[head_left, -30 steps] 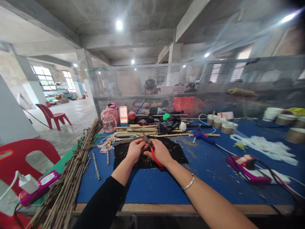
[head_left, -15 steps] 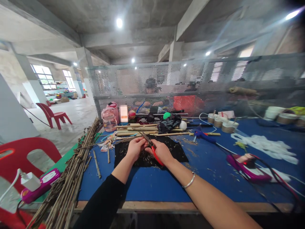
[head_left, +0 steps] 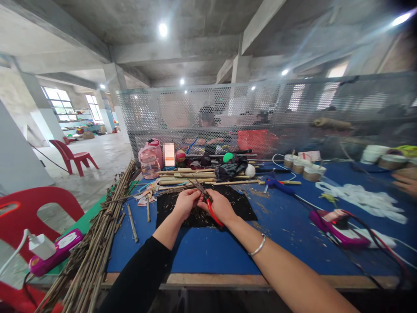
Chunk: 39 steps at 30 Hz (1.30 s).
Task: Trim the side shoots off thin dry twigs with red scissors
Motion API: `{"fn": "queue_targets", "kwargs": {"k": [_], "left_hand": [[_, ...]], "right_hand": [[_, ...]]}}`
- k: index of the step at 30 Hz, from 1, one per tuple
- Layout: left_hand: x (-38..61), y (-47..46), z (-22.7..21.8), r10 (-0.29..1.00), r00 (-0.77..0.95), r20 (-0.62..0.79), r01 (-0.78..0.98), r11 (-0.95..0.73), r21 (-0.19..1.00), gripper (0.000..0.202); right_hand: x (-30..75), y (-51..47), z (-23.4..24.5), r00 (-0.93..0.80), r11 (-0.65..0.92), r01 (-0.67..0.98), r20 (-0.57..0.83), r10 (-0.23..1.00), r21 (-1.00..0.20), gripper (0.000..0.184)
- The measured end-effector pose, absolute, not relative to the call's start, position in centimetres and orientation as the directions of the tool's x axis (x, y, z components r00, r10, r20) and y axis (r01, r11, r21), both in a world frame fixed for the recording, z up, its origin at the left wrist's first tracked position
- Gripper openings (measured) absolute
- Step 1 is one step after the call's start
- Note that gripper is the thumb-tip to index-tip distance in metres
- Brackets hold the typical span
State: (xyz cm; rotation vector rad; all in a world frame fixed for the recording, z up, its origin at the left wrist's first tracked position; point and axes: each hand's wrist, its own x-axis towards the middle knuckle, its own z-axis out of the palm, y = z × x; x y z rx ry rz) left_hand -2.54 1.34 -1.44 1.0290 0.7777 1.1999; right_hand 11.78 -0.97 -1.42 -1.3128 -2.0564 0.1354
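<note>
My right hand [head_left: 220, 205] grips red-handled scissors [head_left: 208, 201], their blades pointing up and to the left. Close against it, my left hand [head_left: 185, 202] is closed in a pinch on a small thin piece I cannot make out, right at the blades. Both hands hover over a black cloth [head_left: 239, 204] strewn with small clippings, which lies on the blue table [head_left: 208, 252]. A silver bangle [head_left: 257, 248] circles my right wrist.
A long bundle of twigs [head_left: 97, 243] lies along the table's left edge. Bamboo sticks [head_left: 185, 176] and a pink bottle [head_left: 150, 163] sit behind the cloth. A purple glue gun [head_left: 335, 228] with cables lies to the right. People sit behind a mesh screen [head_left: 260, 113]. Another person's hand [head_left: 405, 182] shows at far right.
My hands stay in nearly the same place, working at the scissors. Another person's hand has come into view at the far right edge.
</note>
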Motion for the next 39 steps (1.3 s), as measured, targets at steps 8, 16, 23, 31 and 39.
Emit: {"fn": "queue_targets", "kwargs": {"k": [8,16,23,31,39], "left_hand": [[-2.79,1.41,-1.35,0.985,0.174,0.005,-0.328,0.054,0.943,0.024],[-2.87,1.4,-0.97,0.997,0.07,-0.036,-0.408,0.061,0.911,0.027],[-2.82,1.62,-1.02,0.999,0.035,-0.017,-0.461,0.031,0.887,0.025],[-2.66,1.62,-1.49,0.995,0.099,0.027,-0.384,0.013,0.923,0.019],[-2.75,1.36,-0.95,0.988,0.15,0.025,-0.41,0.039,0.911,0.026]], "right_hand": [[12.0,-0.9,-1.72,-0.225,0.412,0.814,0.432,0.873,-0.408,0.032],[12.37,-0.65,-1.65,-0.132,0.328,0.86,0.45,0.883,-0.39,0.039],[12.46,-0.33,-2.18,-0.258,0.452,0.81,0.466,0.846,-0.373,0.055],[12.37,-0.43,-1.99,-0.307,0.515,0.758,0.478,0.823,-0.399,0.046],[12.38,-0.32,-2.12,-0.28,0.518,0.682,0.471,0.837,-0.516,0.038]]}}
